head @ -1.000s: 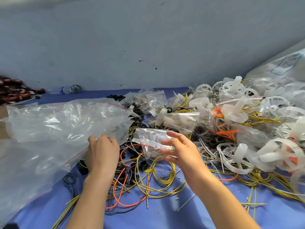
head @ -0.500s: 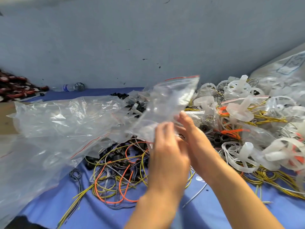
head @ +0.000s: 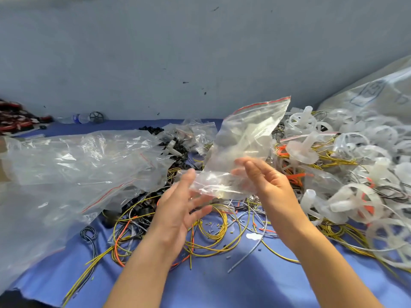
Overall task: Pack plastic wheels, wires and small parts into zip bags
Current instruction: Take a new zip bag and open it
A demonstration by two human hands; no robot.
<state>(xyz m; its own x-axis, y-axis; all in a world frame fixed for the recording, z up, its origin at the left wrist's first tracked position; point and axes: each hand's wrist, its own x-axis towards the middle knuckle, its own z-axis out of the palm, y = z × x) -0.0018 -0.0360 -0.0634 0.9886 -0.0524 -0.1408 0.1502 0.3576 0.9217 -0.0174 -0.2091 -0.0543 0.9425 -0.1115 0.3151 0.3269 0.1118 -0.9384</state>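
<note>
I hold a clear zip bag (head: 246, 138) with a red zip line upright above the table's middle, mouth pointing up and to the right. My right hand (head: 269, 183) holds its lower part, the fingers showing through the plastic. My left hand (head: 175, 210) is at the bag's lower left corner: the thumb touches it, the fingers are spread and blurred. Below my hands lie tangled yellow, orange and grey wires (head: 213, 236). White plastic wheels (head: 351, 196) are heaped on the right.
A pile of large clear bags (head: 73, 161) covers the left of the blue cloth (head: 222, 285). Small filled bags (head: 195, 132) and black parts (head: 151, 130) lie behind. At the grey wall are a water bottle (head: 75, 118) and, far right, a big sack (head: 378, 94).
My left hand took the zip bag from the pile on the left and both hands raised it. My hands have now drawn apart along its lower edge.
</note>
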